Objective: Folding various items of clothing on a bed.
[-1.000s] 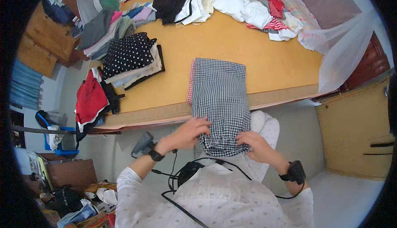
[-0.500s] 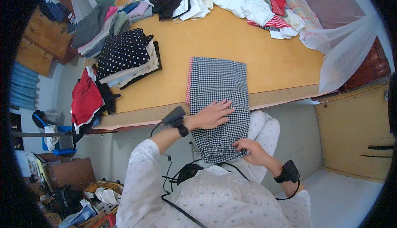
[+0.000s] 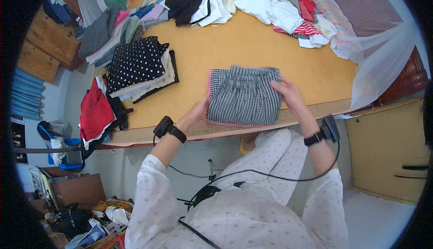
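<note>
Your left hand gripped the left edge of the folded black-and-white checked cloth with a red hem, fingers tucked under it; your right hand lay open and flat on its right edge, pressing rather than grasping; the cloth sat at the centre of the frame, near the front edge of the yellow wooden table; left of it lay a stack of folded clothes topped by a black polka-dot garment; a red garment hung off the left corner; a heap of unfolded white and red laundry filled the top.
</note>
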`<state>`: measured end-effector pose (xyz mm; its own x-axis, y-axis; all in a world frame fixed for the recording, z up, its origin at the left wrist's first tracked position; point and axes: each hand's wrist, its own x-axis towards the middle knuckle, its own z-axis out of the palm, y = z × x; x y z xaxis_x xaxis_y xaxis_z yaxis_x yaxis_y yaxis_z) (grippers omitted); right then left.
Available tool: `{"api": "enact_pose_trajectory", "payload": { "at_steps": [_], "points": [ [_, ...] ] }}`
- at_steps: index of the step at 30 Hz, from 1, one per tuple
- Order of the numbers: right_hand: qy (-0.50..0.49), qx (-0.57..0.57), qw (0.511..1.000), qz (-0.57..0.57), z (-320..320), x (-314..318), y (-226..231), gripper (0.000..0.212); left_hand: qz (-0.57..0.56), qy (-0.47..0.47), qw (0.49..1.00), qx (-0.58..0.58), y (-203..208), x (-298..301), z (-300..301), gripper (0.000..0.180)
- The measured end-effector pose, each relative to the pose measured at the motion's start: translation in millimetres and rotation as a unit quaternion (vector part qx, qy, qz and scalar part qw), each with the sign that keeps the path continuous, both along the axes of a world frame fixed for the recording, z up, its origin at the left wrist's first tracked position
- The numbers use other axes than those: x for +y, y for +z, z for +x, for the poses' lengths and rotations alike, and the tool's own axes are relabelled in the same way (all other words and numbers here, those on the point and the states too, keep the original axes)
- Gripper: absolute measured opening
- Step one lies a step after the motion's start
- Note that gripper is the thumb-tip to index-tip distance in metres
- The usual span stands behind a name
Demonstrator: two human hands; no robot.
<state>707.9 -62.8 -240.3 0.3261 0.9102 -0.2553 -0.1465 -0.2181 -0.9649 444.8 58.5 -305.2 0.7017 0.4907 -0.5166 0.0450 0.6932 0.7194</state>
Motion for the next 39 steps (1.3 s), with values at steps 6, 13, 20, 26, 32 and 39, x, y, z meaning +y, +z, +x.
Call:
{"api": "enact_pose_trajectory", "payload": {
  "at_steps": [6,13,20,26,32,39],
  "points": [
    [-0.013,-0.115,0.98,-0.161,25.5,-20.1,-150.6,0.042,0.247,-0.143,0.931,0.229,-47.0,23.3,-7.9,0.047],
    [-0.086,-0.162,0.983,0.001,-5.2,-29.1,-138.9,0.035,0.431,-0.013,0.886,0.171,-79.7,24.4,13.6,0.038],
    [-0.114,-0.349,0.93,-0.021,-26.2,-11.8,-143.9,0.043,0.465,0.025,0.849,0.247,-72.0,16.9,-16.4,0.032],
    [-0.126,-0.339,0.906,-0.221,9.3,-49.3,-176.7,0.047,0.402,-0.007,0.854,0.33,-58.3,-7.4,-18.6,0.04],
    [-0.075,-0.142,0.953,-0.256,-7.3,-31.9,-115.8,0.043,0.366,-0.086,0.88,0.291,-40.9,-4.6,-28.8,0.041],
    [-0.079,-0.383,0.92,0.027,-26.1,-10.2,-94.4,0.038,0.211,0.162,0.954,0.138,-11.2,8.6,-13.4,0.044]
  ]
}}
